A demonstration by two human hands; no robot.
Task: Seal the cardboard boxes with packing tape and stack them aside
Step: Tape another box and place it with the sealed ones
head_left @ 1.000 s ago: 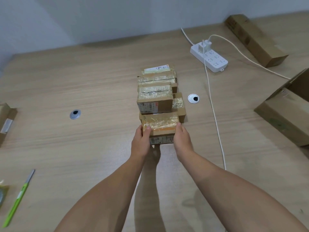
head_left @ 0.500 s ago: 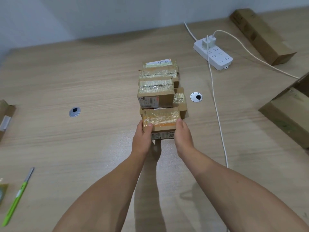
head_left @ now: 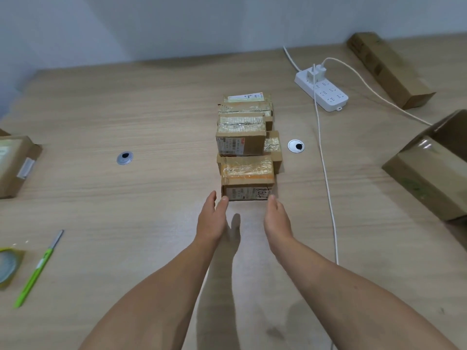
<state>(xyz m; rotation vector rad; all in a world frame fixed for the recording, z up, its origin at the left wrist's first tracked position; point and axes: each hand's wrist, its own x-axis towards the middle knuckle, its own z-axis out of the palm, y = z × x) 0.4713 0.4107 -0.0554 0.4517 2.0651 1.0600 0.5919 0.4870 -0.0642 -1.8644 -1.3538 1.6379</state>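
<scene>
A taped box point(head_left: 247, 173) is set at the near end of a row of sealed boxes point(head_left: 241, 127) on the table point(head_left: 126, 223). The left hand point(head_left: 212, 221) and right hand point(head_left: 276, 221) are held open and empty, fingertips just at its near corners; contact cannot be told.

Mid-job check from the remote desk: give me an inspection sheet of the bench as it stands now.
Surface: wooden table; left grommet and right grommet set in it.
Job's things: taped boxes clustered mid-table, nearest box taped on top; tape roll and green knife at near left.
Clutter: long carton far right; large box at right edge; side box at left edge.
Hands: left hand and right hand open at the nearest box's front, holding nothing.
Cables: power strip with charger plugged in; white cable runs past the boxes toward the near edge.
Surroundings: pale wall; nothing else seen.
</scene>
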